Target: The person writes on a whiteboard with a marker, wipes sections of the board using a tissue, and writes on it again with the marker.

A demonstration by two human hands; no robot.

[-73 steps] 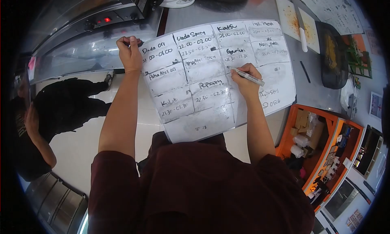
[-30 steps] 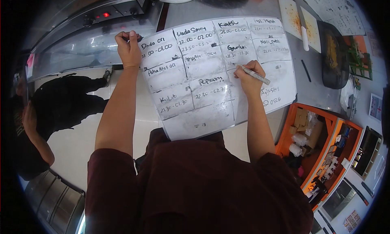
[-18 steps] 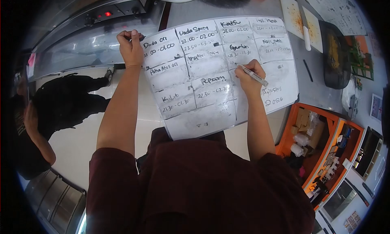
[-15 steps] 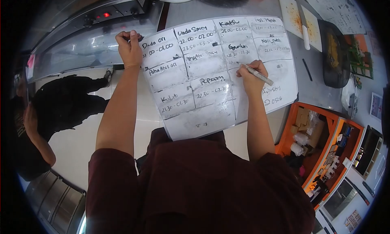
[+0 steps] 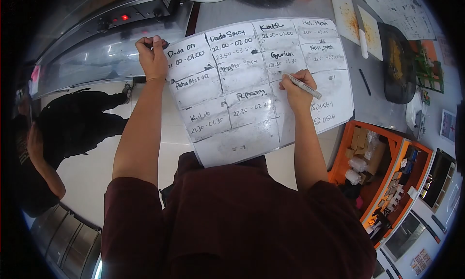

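Note:
A laminated whiteboard (image 5: 252,138) with a hand-drawn grid of names and times leans at a slant between the steel counter and my body. At its upper left corner my left hand (image 5: 152,56) is closed, fingers curled round the corner; a small dark piece shows by the fingertips, its kind unclear. My right hand (image 5: 299,88) is closed on a whitish marker (image 5: 307,90), its tip at the board's surface just under the "21.30-01.30" line. Faint marks show by the tip. Smudged black ink covers many cells.
On the steel counter (image 5: 373,102) lie a black pen (image 5: 364,82), a knife (image 5: 362,39) on a stained cutting board (image 5: 345,15), and a dark tray (image 5: 399,63). An orange shelf (image 5: 346,146) stands right. Another person (image 5: 77,119) is at left, near the heated steel unit (image 5: 111,46).
The board and both hands have shifted very slightly left in view. The marker tip stays near the same line, with the right hand a little higher.

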